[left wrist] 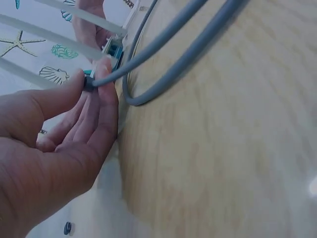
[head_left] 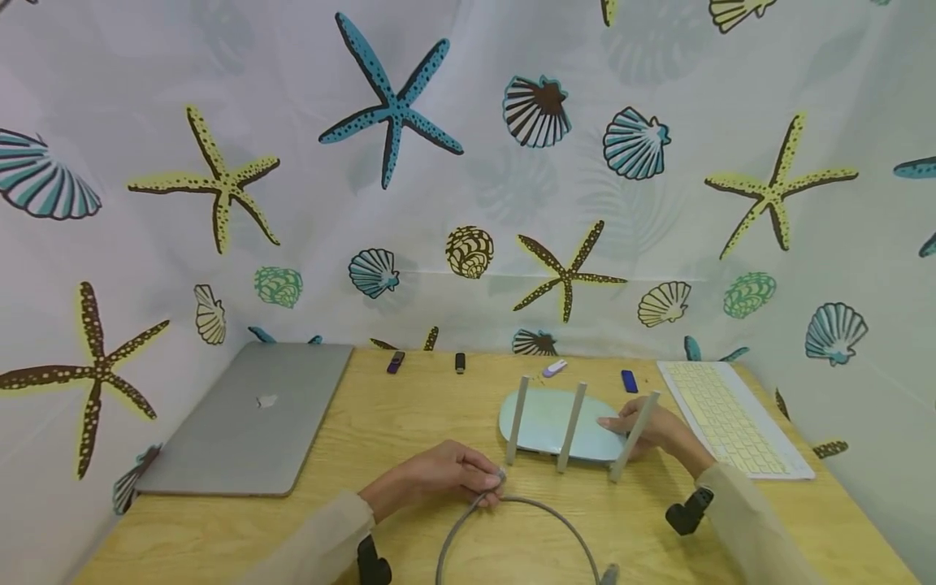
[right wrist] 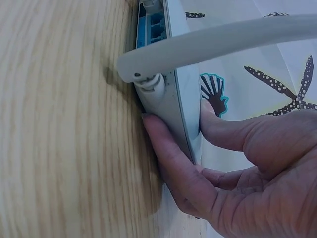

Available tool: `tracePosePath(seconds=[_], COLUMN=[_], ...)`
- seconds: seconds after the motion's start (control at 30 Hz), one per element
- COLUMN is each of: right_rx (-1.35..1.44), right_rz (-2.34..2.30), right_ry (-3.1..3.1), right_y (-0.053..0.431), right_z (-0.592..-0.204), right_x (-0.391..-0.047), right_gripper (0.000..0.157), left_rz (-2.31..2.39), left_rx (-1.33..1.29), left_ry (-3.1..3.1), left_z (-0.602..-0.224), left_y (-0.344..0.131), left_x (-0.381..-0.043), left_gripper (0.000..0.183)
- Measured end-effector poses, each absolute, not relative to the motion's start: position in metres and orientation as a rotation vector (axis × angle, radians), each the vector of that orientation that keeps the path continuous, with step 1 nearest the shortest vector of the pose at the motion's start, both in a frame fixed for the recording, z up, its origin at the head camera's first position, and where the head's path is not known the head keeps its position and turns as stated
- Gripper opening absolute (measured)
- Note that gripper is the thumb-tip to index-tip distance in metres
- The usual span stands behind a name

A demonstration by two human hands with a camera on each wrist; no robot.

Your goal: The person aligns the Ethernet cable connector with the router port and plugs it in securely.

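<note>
A white Wi-Fi router [head_left: 548,413] with three antennas lies on the wooden table. My right hand [head_left: 651,426] grips its right end, thumb on top and fingers underneath, as the right wrist view shows. Blue ports [right wrist: 157,27] line the router's near edge. Just in front of that edge, my left hand [head_left: 461,471] pinches the end of a grey network cable [head_left: 541,505] between thumb and fingers. Its dark plug boot [left wrist: 88,83] shows there, while the plug tip is hidden by the fingers. The cable loops toward me, with its other end [head_left: 609,574] at the bottom of the head view.
A grey laptop [head_left: 256,414], lid down, lies at the left, and a white keyboard [head_left: 731,418] at the right. Along the back are a purple USB stick [head_left: 396,362], a black one [head_left: 460,362], a white-and-lilac one [head_left: 554,368] and a blue one [head_left: 630,381]. A patterned curtain [head_left: 468,195] hangs behind.
</note>
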State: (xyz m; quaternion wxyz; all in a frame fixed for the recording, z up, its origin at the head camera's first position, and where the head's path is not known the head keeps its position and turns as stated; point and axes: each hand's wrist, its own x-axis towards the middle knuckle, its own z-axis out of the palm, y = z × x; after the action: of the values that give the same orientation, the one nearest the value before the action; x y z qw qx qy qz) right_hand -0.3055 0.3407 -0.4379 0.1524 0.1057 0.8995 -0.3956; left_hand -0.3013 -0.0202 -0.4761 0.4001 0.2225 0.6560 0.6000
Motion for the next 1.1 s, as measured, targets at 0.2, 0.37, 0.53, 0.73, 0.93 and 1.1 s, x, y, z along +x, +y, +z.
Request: tracePosePath(seconds=[0.2, 0.37, 0.53, 0.73, 0.93, 1.1], right_rx=[0.314, 0.339, 0.340, 0.330, 0.308, 0.308], right_rz=[-1.125, -1.141, -1.132, -1.125, -1.124, -1.132], right_ry=[2.595, 2.565, 2.581, 2.596, 2.597, 2.590], right_y=[0.336, 0.333, 0.328, 0.322, 0.320, 0.319], right_z=[-0.438, -0.438, -0.436, -0.436, -0.439, -0.437], right_x=[-0.308, -0.308, -0.310, -0.310, -0.312, -0.312], right_gripper=[0.044, 0.044, 0.045, 0.040, 0.038, 0.040], left_rz=[1.651, 1.727, 1.789, 1.801, 1.767, 1.787], left_rx=[0.440, 0.354, 0.309, 0.280, 0.230, 0.214], left_ry=[1.671, 1.716, 1.732, 1.711, 1.751, 1.814], left_z=[-0.475, -0.475, -0.477, -0.481, -0.480, -0.480], left_y=[-0.009, 0.000, 0.009, 0.017, 0.025, 0.032], left_x=[-0.290, -0.280, -0.277, -0.275, -0.272, -0.267], left_gripper=[0.031, 0.027, 0.025, 0.024, 0.026, 0.027])
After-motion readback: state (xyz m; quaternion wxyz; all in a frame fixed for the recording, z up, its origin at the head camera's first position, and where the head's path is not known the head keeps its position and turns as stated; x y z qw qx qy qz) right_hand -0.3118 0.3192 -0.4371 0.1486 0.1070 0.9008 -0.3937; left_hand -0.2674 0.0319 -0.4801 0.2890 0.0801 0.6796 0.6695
